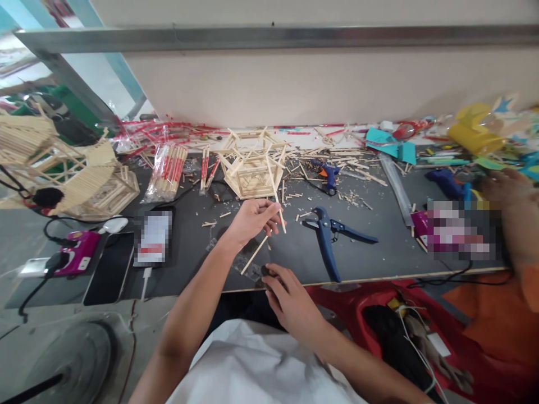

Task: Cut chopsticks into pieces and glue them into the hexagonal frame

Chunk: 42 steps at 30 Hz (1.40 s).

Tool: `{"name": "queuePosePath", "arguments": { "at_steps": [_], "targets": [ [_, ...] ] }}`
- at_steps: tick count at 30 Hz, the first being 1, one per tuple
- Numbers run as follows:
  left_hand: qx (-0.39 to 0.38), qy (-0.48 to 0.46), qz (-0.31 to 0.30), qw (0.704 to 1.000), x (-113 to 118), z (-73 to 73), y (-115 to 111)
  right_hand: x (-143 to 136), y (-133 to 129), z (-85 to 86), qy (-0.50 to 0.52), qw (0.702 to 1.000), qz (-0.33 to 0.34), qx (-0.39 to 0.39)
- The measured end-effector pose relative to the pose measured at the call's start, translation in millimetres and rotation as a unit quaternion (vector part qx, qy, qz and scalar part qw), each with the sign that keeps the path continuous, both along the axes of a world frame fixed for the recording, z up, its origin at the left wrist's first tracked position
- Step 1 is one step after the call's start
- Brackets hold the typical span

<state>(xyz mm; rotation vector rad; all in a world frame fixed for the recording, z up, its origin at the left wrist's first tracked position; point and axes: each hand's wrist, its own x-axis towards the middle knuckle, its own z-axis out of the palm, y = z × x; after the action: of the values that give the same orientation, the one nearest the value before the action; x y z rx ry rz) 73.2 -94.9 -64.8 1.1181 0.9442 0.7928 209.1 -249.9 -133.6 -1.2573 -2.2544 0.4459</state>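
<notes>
My left hand (255, 220) holds a thin wooden stick (275, 193) between thumb and fingers, the stick slanting up in front of a lattice model made of sticks (252, 171). A second stick (254, 256) slants down from beneath that hand toward the table's near edge. Near that edge is my right hand (283, 289), its fingers closed around a small dark object (265, 271) that is too small to name. Blue-handled cutters (326, 241) lie to the right of both hands.
A larger stick model (84, 174) fills the far left, with two phones (110, 269) (154, 238) nearer me. Packed sticks (167, 171), a blue glue gun (330, 177) and scraps lie behind. Another person's arm (516, 219) reaches in at the right.
</notes>
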Motion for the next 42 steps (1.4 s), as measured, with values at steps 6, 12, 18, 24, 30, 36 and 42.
{"name": "queuePosePath", "arguments": {
  "at_steps": [6, 12, 18, 24, 30, 36, 42],
  "targets": [
    [0.010, 0.010, -0.009, 1.000, -3, -1.8, 3, -13, 18, 10.7, -0.050, 0.998, 0.012, -0.034],
    [0.010, 0.028, -0.001, 1.000, 0, -3.8, 3, -39, 46, 13.5, -0.086, 0.994, 0.051, -0.048],
    [0.009, 0.021, -0.006, 1.000, 0, -4.4, 4, -46, 70, 21.3, -0.115, 0.988, 0.088, -0.047],
    [0.009, 0.020, -0.008, 1.000, 0, -3.5, 4, -56, 90, 30.8, -0.166, 0.974, 0.127, -0.090],
    [0.012, 0.010, -0.009, 1.000, 1, -3.1, 4, -64, 93, 25.6, -0.145, 0.976, 0.142, -0.077],
    [0.008, 0.012, -0.012, 1.000, 0, -2.7, 4, -54, 86, 30.3, -0.135, 0.980, 0.065, -0.128],
    [0.005, -0.005, -0.014, 1.000, -1, -6.5, 4, -35, 84, 48.4, -0.153, 0.954, 0.054, -0.253]
  ]
}}
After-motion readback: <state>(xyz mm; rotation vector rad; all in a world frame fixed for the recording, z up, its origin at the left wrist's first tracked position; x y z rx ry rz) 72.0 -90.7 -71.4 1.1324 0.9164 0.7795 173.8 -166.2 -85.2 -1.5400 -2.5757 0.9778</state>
